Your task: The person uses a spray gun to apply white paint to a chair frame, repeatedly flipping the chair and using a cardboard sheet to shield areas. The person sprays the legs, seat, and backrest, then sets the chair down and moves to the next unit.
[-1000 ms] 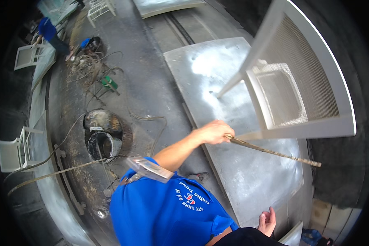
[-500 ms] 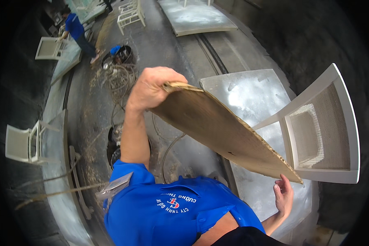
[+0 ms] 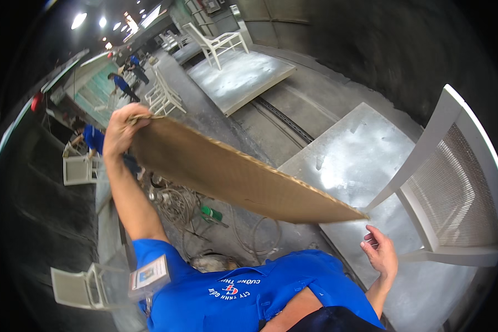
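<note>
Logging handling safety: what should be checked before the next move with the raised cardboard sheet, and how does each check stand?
1. Left hand gripping the cardboard sheet at one corner: ok.
2. Right hand supporting the sheet: not ok, open and apart from it.
3. Sheet corner clear of the white chair: cannot tell.
4. Floor free of coiled hoses: not ok.
5. Worker in blue well away: ok.

A furniture workshop: white chairs (image 3: 454, 182) on metal platforms (image 3: 348, 160), hoses (image 3: 177, 202) across the floor.
</note>
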{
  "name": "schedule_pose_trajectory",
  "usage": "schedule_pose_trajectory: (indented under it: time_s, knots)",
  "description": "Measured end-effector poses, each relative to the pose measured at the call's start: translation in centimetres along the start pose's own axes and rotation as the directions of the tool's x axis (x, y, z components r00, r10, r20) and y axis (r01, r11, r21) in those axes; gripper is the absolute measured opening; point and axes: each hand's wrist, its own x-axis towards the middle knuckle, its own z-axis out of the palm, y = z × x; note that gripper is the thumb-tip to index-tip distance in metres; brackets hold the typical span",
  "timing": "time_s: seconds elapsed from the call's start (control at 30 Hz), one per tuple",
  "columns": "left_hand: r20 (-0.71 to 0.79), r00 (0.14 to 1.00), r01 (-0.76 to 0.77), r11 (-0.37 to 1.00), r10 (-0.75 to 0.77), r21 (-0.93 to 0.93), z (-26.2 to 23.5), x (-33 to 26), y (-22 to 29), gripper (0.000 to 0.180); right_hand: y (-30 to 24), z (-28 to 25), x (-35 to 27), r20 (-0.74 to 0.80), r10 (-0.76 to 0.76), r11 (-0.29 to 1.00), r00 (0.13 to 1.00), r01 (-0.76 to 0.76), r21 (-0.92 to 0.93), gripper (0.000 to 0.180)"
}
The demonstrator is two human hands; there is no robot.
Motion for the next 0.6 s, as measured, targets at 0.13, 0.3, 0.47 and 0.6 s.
schedule_pose_trajectory:
  time_s: [0.13,0.3,0.47,0.6]
  knots:
    - [-0.026,1.0,0.011,0.978,-0.006,0.209,-3.1,1.4,-2.3,0.019,-0.6,0.8,3.3,-0.083,-0.008,0.999,0.997,0.006,-0.035,0.056]
    - [-0.209,0.967,0.195,0.955,-0.149,0.222,-4.2,2.3,-7.6,0.018,-2.2,3.6,9.2,-0.148,-0.001,0.985,0.989,-0.025,-0.17,0.054]
    - [-0.364,0.901,0.28,0.957,-0.235,0.076,-3.8,1.8,-14.3,0.016,-5.8,8.4,17.3,-0.098,-0.072,0.98,0.993,0.053,-0.19,0.055]
    - [-0.434,0.87,0.364,0.899,-0.234,0.245,-2.5,1.7,-20.3,0.02,-11.6,14.1,25.2,-0.015,-0.076,0.973,0.997,0.071,-0.218,0.054]
